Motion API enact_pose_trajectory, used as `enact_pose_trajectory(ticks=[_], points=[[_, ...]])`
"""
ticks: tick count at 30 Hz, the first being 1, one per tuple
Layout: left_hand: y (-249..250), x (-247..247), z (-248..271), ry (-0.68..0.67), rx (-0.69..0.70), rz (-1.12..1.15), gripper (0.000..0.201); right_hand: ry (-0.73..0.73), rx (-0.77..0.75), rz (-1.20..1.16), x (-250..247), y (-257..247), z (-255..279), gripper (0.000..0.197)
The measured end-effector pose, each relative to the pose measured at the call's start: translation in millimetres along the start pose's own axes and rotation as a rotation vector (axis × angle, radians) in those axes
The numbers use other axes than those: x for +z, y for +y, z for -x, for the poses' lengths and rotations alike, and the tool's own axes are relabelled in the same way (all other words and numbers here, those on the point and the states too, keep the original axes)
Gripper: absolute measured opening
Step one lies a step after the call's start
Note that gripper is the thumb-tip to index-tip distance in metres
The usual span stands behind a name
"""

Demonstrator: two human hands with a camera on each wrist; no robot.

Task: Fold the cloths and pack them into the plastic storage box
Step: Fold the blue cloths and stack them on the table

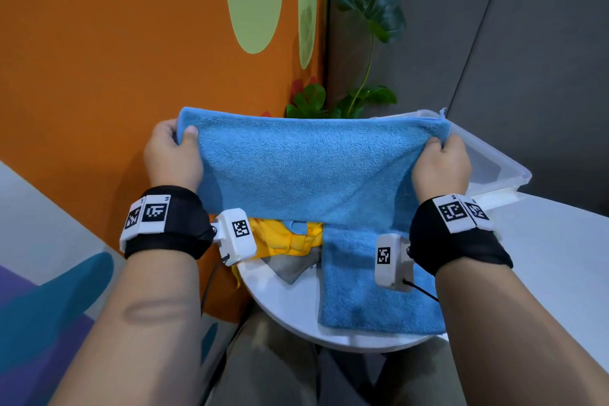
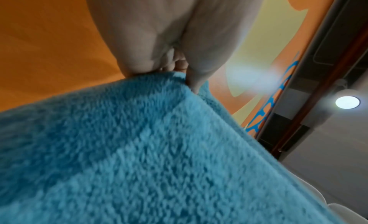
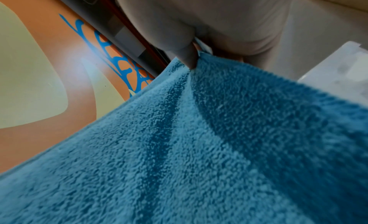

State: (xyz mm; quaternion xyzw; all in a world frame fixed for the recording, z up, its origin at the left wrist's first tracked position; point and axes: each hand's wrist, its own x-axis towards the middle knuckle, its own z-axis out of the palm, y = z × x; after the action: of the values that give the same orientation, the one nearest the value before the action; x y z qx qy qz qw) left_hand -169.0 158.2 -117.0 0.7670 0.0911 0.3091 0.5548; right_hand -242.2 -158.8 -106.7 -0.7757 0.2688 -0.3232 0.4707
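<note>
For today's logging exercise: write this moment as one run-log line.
left hand: pinching blue cloth | right hand: pinching same | storage box: behind

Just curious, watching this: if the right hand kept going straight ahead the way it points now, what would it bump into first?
Most likely the clear plastic storage box, whose rim lies just beyond the right hand, which grips a corner of the blue cloth. Depth is hard to judge, so the hand might pass above the rim.

I see a blue cloth (image 1: 306, 171) stretched out in the air above the table, a folded blue cloth (image 1: 359, 290) lying flat beneath, a crumpled yellow cloth (image 1: 280, 241) beside it, and the clear plastic box (image 1: 494, 168) behind.
</note>
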Motion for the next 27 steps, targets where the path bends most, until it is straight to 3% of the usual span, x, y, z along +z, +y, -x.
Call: enact_pose_trajectory(ticks=[7, 10, 15, 20, 27], points=[[0, -2, -4, 0.003, 0.000, 0.046, 0.020, 0.023, 0.004, 0.008, -1, 2, -1, 0.031], [1, -5, -4, -0.002, -0.007, 0.045, 0.018, 0.034, -0.023, 0.044, -2, 2, 0, 0.021], [4, -7, -1, -0.026, -0.041, -0.056, 0.019, 0.014, -0.016, 0.034, -2, 2, -1, 0.025], [15, 0, 13, -0.118, -0.114, -0.141, 0.015, -0.075, 0.043, 0.073, 1, -1, 2, 0.019], [45, 26, 43, -0.259, -0.017, -0.144, 0.014, -0.277, -0.034, 0.155, 12, -23, 22, 0.035]])
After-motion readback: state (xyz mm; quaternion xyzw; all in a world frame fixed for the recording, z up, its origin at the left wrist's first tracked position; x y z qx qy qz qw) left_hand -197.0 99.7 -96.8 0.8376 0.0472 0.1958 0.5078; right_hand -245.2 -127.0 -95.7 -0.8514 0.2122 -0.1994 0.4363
